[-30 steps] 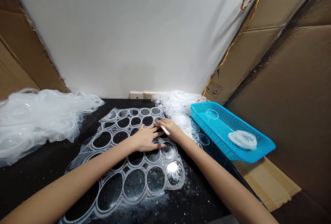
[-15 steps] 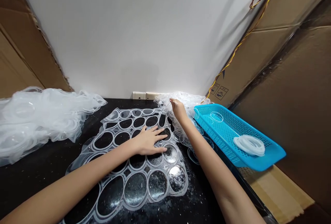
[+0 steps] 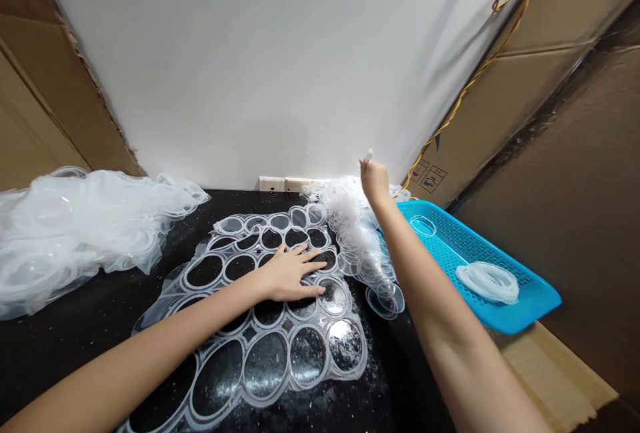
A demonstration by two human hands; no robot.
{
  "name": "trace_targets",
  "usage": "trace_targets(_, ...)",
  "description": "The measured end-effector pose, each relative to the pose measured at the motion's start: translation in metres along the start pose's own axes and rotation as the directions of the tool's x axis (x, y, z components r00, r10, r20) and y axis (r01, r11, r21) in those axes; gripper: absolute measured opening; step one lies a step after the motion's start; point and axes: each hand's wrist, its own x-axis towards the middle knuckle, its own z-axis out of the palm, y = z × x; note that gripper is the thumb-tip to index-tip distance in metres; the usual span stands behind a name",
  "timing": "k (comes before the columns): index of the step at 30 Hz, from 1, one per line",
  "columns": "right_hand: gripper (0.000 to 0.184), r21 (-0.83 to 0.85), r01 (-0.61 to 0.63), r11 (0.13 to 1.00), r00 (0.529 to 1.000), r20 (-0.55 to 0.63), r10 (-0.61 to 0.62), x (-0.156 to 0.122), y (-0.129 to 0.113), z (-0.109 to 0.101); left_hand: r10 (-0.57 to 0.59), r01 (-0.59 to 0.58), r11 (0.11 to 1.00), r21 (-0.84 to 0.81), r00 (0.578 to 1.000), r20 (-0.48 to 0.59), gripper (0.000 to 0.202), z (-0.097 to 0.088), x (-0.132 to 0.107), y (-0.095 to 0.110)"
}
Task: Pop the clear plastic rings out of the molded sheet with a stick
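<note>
a clear plastic sheet (image 3: 260, 346) lies flat on a black countertop (image 3: 75, 353), a web of rounded rims around oval and round openings, with the dark surface showing through most of them. the left hand (image 3: 293, 274) rests palm down on its middle, fingers spread and flat, pressing on the rims and gripping nothing. the sheet lies directly under that palm and runs out from it on all sides.

the right hand (image 3: 374, 179) is raised well above the sheet, near the wall, its fingers drawn together around a small pale tip (image 3: 369, 155) that pokes out at the top. the tip is too small to identify.

just below that hand, a heap of clear plastic rings (image 3: 356, 223) lies against the far edge of the sheet, with a few loose rings (image 3: 384, 299) trailing toward the near side. a much larger mass of clear plastic rings (image 3: 85, 233) sits on the counter to the left, well apart from both hands. to the right, a blue plastic basket (image 3: 520, 316) holds a single ring (image 3: 423, 226) and a white bundle of rings (image 3: 488, 283). white flecks (image 3: 380, 379) are scattered over the counter. behind it are a white wall (image 3: 250, 73) and a pair of wall sockets (image 3: 285, 184), with brown cardboard (image 3: 550, 153) lining the right side.
</note>
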Motion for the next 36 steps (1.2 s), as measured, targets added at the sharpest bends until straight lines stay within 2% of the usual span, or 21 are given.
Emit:
trace_targets(2,0.036,-0.018,-0.020,1.000,0.997,0.070,0.021,0.007,0.002,-0.016,0.001,-0.001,1.000,0.013,1.000,-0.018,0.060,0.001,-0.001,0.001)
trace_targets(4,0.029,-0.023,-0.025,0.999,0.980,0.198,0.029,0.005,0.005,-0.026,0.007,-0.006,1.000,0.028,0.999,-0.035,0.058,0.001,-0.001,0.003)
trace_targets(7,0.020,-0.001,-0.013,1.000,0.913,0.408,0.012,-0.013,0.010,-0.025,0.020,-0.017,0.998,0.054,0.997,-0.069,0.053,-0.001,-0.003,0.007)
trace_targets(9,0.019,0.034,0.003,0.999,0.880,0.475,-0.019,-0.027,0.011,-0.021,0.037,-0.031,0.997,0.067,0.995,-0.091,0.048,-0.005,-0.004,0.009)
trace_targets(12,0.022,0.127,0.032,0.991,0.878,0.471,-0.088,-0.042,0.007,-0.013,0.052,-0.042,0.996,0.081,0.990,-0.132,0.047,-0.013,-0.003,0.010)
trace_targets(15,0.029,0.283,0.072,0.956,0.871,0.450,-0.199,-0.053,-0.006,-0.005,0.022,0.000,0.994,0.107,0.979,-0.203,0.047,-0.022,0.004,0.003)
trace_targets(18,0.032,0.449,0.091,0.889,0.818,0.475,-0.324,-0.066,-0.017,0.008,-0.001,0.035,0.992,0.123,0.965,-0.262,0.042,-0.026,0.018,-0.011)
trace_targets(21,0.034,0.552,0.074,0.830,0.771,0.496,-0.399,-0.078,-0.018,0.022,0.012,0.019,0.993,0.114,0.964,-0.267,0.032,-0.025,0.033,-0.028)
trace_targets(25,0.035,0.609,0.038,0.792,0.720,0.533,-0.444,-0.084,-0.009,0.032,-0.006,0.025,0.998,0.064,0.959,-0.284,0.026,-0.020,0.047,-0.047)
trace_targets(30,0.030,0.639,-0.003,0.769,0.661,0.578,-0.478,-0.086,-0.005,0.030,-0.100,0.097,0.995,-0.025,0.940,-0.327,0.028,-0.015,0.051,-0.067)
trace_targets(36,0.030,0.665,-0.043,0.746,0.545,0.641,-0.540,-0.090,-0.006,0.023,-0.106,0.100,0.994,-0.042,0.969,-0.222,0.028,-0.018,0.042,-0.078)
